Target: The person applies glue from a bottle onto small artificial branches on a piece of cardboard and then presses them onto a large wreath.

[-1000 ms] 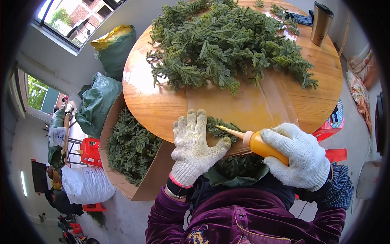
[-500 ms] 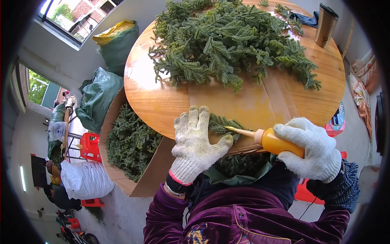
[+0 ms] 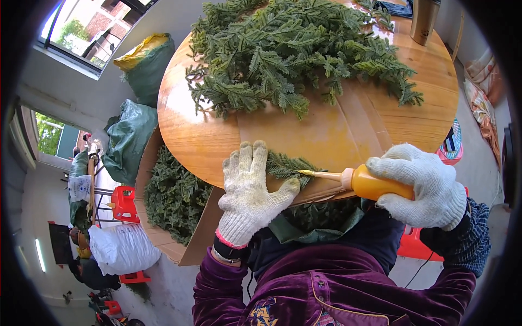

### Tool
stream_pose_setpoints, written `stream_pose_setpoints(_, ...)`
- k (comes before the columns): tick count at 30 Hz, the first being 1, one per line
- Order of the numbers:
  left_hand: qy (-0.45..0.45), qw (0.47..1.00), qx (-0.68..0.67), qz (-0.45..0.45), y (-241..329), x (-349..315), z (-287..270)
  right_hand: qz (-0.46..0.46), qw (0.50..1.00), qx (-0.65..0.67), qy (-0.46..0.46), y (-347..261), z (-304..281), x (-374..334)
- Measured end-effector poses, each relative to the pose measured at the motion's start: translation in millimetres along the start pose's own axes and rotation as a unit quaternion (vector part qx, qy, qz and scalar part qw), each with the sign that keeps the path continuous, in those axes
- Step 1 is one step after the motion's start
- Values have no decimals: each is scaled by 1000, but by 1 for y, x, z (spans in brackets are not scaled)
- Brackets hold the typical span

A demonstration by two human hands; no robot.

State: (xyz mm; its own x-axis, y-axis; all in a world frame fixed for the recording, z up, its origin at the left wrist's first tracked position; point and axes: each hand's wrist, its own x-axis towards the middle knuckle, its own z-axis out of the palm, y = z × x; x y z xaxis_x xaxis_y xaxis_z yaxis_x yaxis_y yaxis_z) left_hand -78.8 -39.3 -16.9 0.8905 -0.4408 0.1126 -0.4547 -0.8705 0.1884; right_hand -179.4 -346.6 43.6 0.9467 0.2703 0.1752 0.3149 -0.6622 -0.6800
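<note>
My left hand point(image 3: 244, 195), in a white knit glove, lies flat with its fingers stretched out at the near edge of the table. Beside its fingers and thumb rests a small green fir sprig point(image 3: 288, 165) on the flat cardboard point(image 3: 321, 130); the glove hides the sprig's left end. My right hand point(image 3: 427, 185), gloved too, is wrapped round a squeeze bottle point(image 3: 375, 183) with orange-yellow contents. The bottle is tilted almost level, and its long narrow nozzle points left. The yellow-coated tip is at the sprig's lower side; whether it touches I cannot tell.
A heap of fir branches point(image 3: 293, 54) covers the far part of the round wooden table point(image 3: 187, 146). A tumbler point(image 3: 424, 22) stands at its far right. At left, a cardboard box point(image 3: 190, 239) holds more greenery, near green sacks point(image 3: 130, 138) and a red stool point(image 3: 125, 204).
The whole view has shifted slightly. Against the sprig, the nozzle tip has moved a little to the right, and my right hand with the bottle is slightly farther from my left.
</note>
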Motion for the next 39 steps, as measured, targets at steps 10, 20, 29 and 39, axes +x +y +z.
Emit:
stream_pose_setpoints(10, -35, 999, 21, -3, 2, 6, -4, -39, 999, 25, -8, 27, -16, -3)
stream_pose_setpoints(20, -63, 997, 33, -7, 8, 10, -11, -46, 998, 24, -17, 40, -28, -6)
stream_pose_setpoints(29, -87, 996, 35, -6, 17, 16, -23, -76, 996, 38, -26, 51, -34, -7)
stream_pose_setpoints(39, -43, 998, 45, 32, 18, 13, -31, -28, 996, 84, -7, 61, -39, -37)
